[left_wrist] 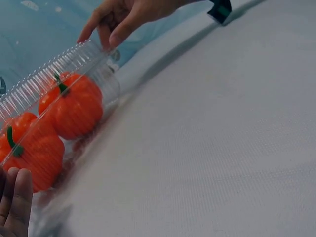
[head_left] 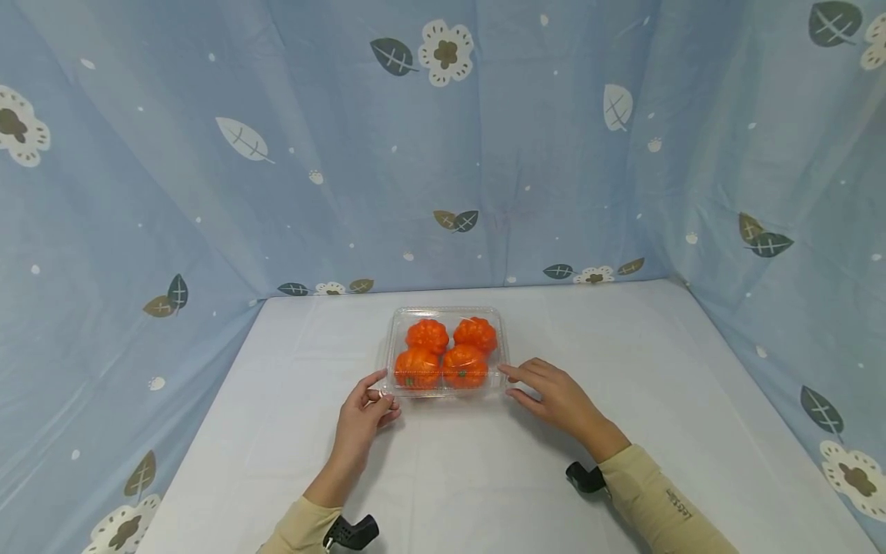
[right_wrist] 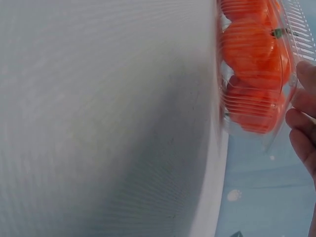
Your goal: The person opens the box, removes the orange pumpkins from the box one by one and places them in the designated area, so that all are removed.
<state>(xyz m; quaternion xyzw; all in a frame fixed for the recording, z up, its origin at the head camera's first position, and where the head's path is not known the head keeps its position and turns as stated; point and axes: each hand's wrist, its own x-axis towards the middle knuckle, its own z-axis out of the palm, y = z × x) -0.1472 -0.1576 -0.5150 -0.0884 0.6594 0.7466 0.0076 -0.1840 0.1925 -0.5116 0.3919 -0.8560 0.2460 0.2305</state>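
A clear plastic clamshell box [head_left: 446,312] sits on the white table with its lid down. Inside lie several orange pumpkins [head_left: 418,368], some with green stems. At the box's front left corner is my left hand [head_left: 361,415]; its index finger lies along the left edge and its thumb is by the corner. My right hand [head_left: 554,392] reaches the right edge with its index fingertip, the thumb spread a little lower. In the left wrist view, the right hand [left_wrist: 131,19] meets the far corner of the lid. The right wrist view shows relaxed fingers [right_wrist: 302,106] beside the lid's ribbed rim.
White cloth covers the table [head_left: 457,485]. A blue curtain [head_left: 443,154] with leaves and flowers hangs behind and at both sides. Black wrist cameras, left [head_left: 353,532] and right [head_left: 584,478], stick out inward from the sleeves.
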